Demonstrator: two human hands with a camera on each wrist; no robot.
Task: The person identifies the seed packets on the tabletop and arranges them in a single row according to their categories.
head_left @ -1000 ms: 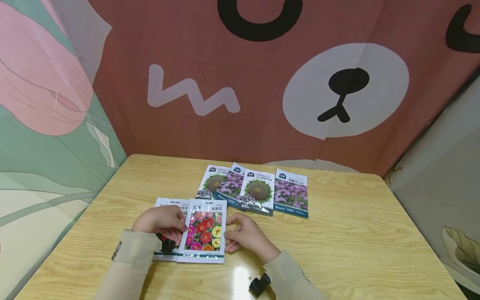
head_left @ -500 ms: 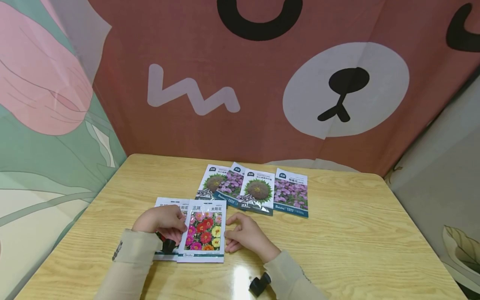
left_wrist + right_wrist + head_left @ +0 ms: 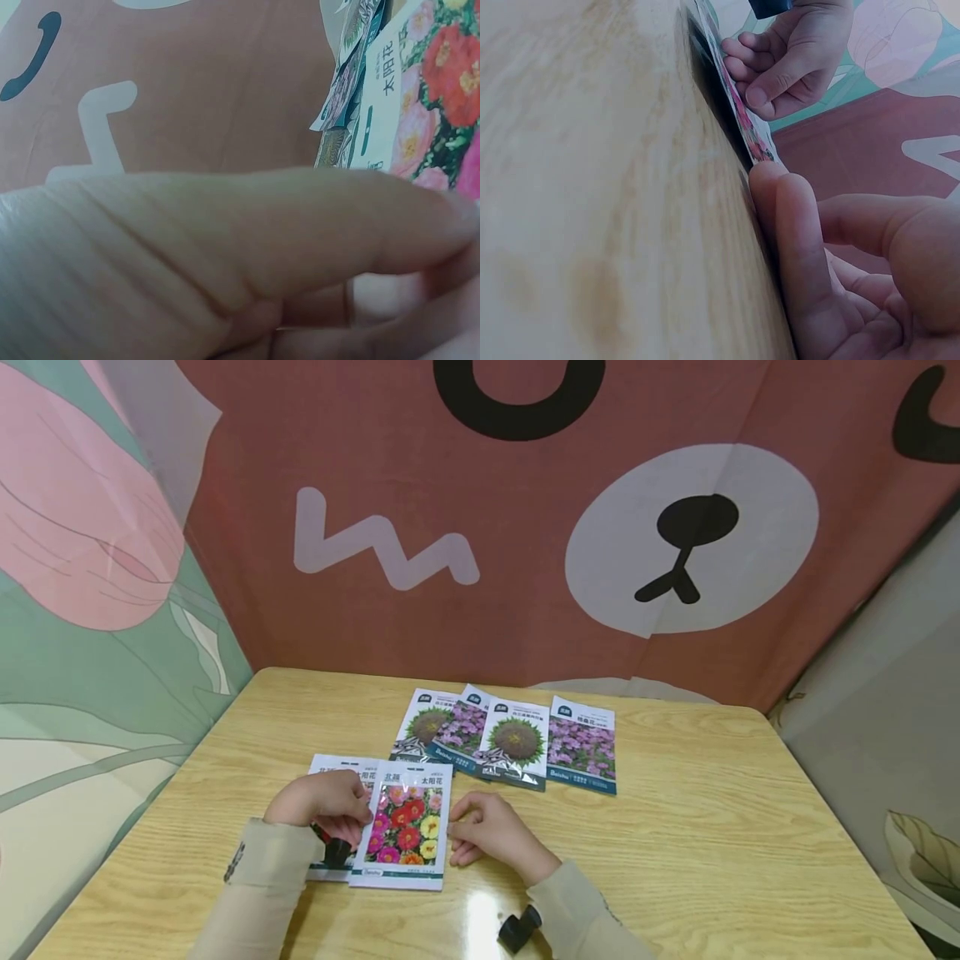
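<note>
A seed packet (image 3: 405, 827) with red, pink and yellow flowers lies between the two hands, its left side overlapping a second flower packet (image 3: 321, 764). My left hand (image 3: 330, 802) covers much of that second packet and pinches the front packet's left edge, thumb on top. My right hand (image 3: 495, 835) has its curled thumb and fingers at the front packet's right edge. In the right wrist view, its fingertips (image 3: 795, 202) meet the packet's edge (image 3: 759, 142), with a dark gap showing beneath the packet. The left thumb (image 3: 337, 217) fills much of the left wrist view.
Behind the hands lie two packets with a spiky green-rimmed brown flower, the nearer packet (image 3: 516, 743) overlapping its neighbour, and two purple-flower packets, one at the right end (image 3: 582, 747). The wooden table (image 3: 697, 860) ends at a bear-print curtain (image 3: 360, 627).
The front packet has shifted slightly left and tilted, its lower end swinging left and down. Its right-hand index finger has dropped a little. The left hand and back packets stay put.
</note>
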